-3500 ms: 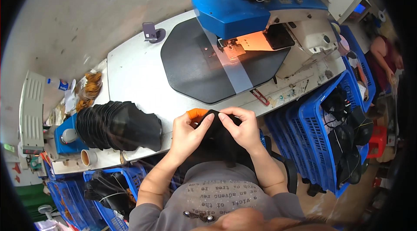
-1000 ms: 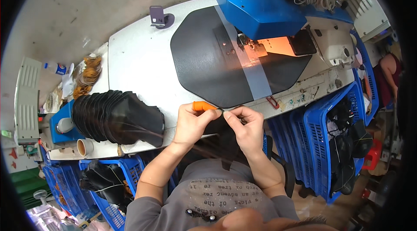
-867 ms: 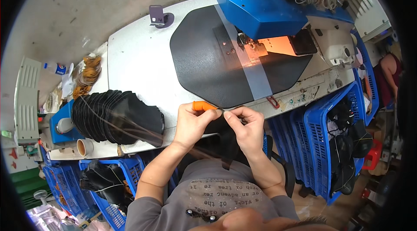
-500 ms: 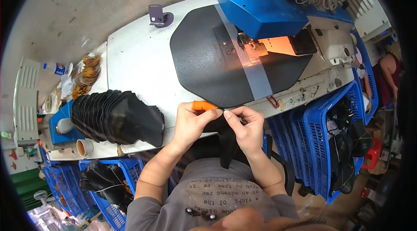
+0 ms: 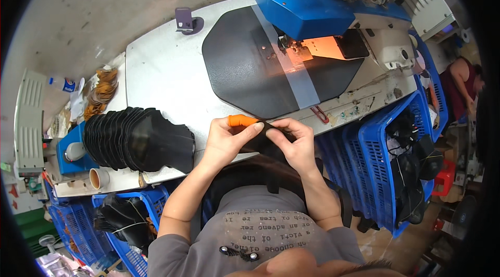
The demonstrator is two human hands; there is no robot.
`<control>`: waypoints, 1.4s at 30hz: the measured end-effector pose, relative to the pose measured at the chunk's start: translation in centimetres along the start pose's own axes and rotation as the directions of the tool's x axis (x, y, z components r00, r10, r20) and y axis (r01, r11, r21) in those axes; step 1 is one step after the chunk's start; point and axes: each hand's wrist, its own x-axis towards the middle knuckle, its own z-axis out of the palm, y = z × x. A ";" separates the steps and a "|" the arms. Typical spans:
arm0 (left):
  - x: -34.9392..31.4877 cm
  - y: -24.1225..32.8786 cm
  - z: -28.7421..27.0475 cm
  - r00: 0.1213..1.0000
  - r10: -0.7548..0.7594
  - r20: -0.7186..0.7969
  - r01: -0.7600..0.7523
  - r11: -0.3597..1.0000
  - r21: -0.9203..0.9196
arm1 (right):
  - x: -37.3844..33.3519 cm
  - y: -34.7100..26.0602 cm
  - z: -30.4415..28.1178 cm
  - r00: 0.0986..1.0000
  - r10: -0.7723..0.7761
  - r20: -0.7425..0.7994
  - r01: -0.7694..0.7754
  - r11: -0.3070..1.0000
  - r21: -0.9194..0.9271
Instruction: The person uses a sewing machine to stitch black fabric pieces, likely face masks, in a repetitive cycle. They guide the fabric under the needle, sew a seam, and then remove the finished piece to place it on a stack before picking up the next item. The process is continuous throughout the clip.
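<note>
Just off the near edge of the worktable, my left hand point(image 5: 225, 140) and my right hand point(image 5: 297, 146) pinch a piece of black material point(image 5: 266, 135) between thumbs and fingers. An orange finger cover point(image 5: 241, 120) sits on the left index finger. The piece hangs down in front of my shirt, and its lower part blends into dark things below. Beyond my fingers lies a black, many-sided mat point(image 5: 239, 63) with a clear strip point(image 5: 297, 81) across it. Its far right side runs under a blue-headed sewing machine point(image 5: 302, 8) with a lit needle area.
Left on the table lies a row of overlapping black cut pieces point(image 5: 135, 139), beside a tape roll point(image 5: 99, 178). A phone point(image 5: 352, 45) rests by the machine, red-handled snips point(image 5: 320, 114) near the mat. Blue crates point(image 5: 372, 162) stand at right; another person point(image 5: 461, 81) is beyond.
Both hands have shifted slightly away from me, and the pinched black piece shows more between the fingertips. Its hanging part has moved. The whole view has shifted a little.
</note>
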 end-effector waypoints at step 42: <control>-10.5 -9.4 -11.0 0.961 0.265 -0.080 0.045 0.136 0.990 | -1.2 5.8 5.9 0.845 0.026 0.535 0.218 0.895 -0.388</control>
